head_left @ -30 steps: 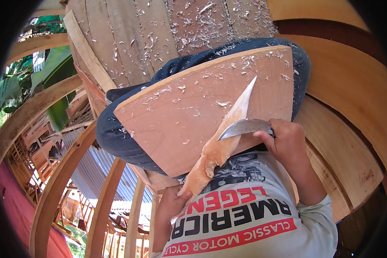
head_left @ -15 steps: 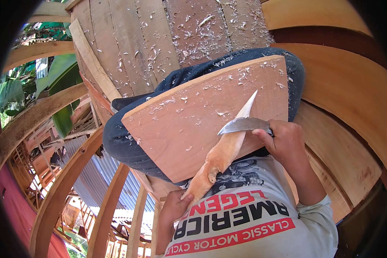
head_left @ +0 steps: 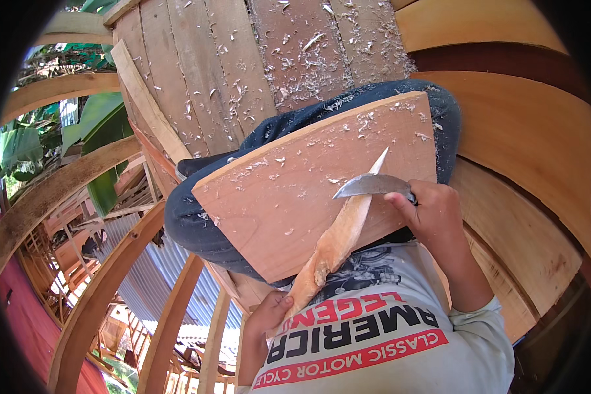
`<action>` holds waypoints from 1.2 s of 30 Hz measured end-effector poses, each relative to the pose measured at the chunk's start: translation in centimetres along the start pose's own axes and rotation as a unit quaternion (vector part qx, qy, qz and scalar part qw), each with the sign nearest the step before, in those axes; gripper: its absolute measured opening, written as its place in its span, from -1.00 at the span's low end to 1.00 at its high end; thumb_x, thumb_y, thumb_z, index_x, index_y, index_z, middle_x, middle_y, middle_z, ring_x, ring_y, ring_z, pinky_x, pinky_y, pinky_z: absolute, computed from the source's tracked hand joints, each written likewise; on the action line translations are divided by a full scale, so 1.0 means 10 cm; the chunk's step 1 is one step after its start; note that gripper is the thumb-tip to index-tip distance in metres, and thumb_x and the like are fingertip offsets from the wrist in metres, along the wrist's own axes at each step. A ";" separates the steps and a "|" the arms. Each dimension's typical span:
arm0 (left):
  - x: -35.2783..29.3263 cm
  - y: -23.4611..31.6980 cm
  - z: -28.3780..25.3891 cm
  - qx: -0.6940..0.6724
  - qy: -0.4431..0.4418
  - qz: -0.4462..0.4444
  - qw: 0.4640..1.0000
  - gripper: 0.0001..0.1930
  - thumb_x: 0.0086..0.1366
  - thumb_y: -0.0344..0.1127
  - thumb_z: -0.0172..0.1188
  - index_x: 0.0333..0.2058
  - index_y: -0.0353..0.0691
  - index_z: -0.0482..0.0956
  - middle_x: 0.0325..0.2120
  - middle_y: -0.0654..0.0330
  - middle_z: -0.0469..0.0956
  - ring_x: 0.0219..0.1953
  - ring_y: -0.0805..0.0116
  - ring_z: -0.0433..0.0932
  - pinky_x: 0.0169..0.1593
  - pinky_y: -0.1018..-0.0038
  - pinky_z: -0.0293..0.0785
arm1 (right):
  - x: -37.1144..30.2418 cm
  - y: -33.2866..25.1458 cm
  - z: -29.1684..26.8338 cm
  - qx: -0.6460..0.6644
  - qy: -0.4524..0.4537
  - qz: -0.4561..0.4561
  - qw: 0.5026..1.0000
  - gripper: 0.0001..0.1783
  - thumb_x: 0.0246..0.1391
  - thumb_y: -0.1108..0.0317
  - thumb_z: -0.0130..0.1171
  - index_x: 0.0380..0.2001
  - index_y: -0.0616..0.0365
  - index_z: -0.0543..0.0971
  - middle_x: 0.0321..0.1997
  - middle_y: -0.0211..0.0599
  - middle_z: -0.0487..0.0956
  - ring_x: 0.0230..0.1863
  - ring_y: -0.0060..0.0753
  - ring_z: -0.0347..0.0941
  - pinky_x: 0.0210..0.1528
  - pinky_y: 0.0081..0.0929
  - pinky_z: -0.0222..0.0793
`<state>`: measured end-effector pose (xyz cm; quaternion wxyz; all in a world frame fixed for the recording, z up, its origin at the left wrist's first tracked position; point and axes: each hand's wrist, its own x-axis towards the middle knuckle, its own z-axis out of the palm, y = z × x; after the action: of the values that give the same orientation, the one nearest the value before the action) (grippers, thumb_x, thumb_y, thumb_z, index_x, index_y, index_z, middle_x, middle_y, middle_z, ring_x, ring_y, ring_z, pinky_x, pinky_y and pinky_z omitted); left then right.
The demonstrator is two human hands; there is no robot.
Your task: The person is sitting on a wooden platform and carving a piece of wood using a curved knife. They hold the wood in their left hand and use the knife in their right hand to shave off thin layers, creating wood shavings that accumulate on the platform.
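A long piece of wood (head_left: pixel 335 244) with a pale, carved point slants from my body up across a board. My left hand (head_left: pixel 267 311) is wrapped round its lower end, close to my shirt. In my right hand (head_left: pixel 432 209) is a short knife with a curved grey blade (head_left: pixel 369 186); the fist hides most of its handle. The blade lies across the wood a little below the tip. Under both, the flat reddish-brown board (head_left: pixel 276 203) rests over my crossed legs, with a few shavings on it.
My dark trousers (head_left: pixel 194 223) show around the board. Plank flooring (head_left: pixel 217 65) beyond my legs is strewn with curled shavings. Curved wooden ribs (head_left: pixel 105 289) stand on the left, with corrugated metal sheets (head_left: pixel 177 276) below outside. Wide planks (head_left: pixel 505 125) form a wall on the right.
The piece of wood has turned about its length, and its tip sits slightly lower. The knife blade has shifted slightly up the wood toward the tip. Both hands keep their hold.
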<state>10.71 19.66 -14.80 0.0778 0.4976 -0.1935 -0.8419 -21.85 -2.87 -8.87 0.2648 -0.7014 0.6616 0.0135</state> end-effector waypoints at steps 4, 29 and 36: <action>0.00 0.03 0.05 -0.023 0.014 0.000 1.000 -0.41 0.40 0.08 -0.08 -0.30 -0.49 0.57 -0.46 0.23 0.58 -0.41 0.53 0.44 -0.31 0.52 0.42 | 0.17 0.20 -0.09 -0.035 0.059 0.054 0.996 -0.37 0.02 -0.17 0.17 -0.72 0.25 0.50 -0.70 0.03 0.46 -0.57 0.08 0.47 -0.54 -0.20 0.36; 0.07 0.06 0.06 -0.018 0.057 -0.108 0.992 -0.45 0.46 0.04 -0.23 -0.09 -0.42 0.47 -0.25 0.20 0.54 -0.26 0.50 0.44 -0.12 0.54 0.42 | -0.02 0.19 -0.18 -0.019 0.046 0.042 0.998 -0.35 0.04 -0.23 0.10 -0.68 0.22 0.57 -0.65 -0.02 0.53 -0.56 0.00 0.53 -0.50 -0.19 0.43; 0.10 -0.16 -0.04 -0.067 0.052 -0.131 0.988 -0.46 0.46 0.04 -0.23 -0.02 -0.38 0.42 -0.13 0.18 0.49 -0.13 0.48 0.39 0.00 0.53 0.35 | -0.13 0.15 -0.10 0.005 0.034 0.012 0.999 -0.36 0.03 -0.22 0.11 -0.68 0.23 0.57 -0.65 -0.01 0.52 -0.57 0.01 0.52 -0.51 -0.20 0.43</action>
<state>10.62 20.68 -16.44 0.0099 0.5558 -0.0653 -0.8287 -23.77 -1.98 -8.09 0.2453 -0.6920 0.6788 -0.0110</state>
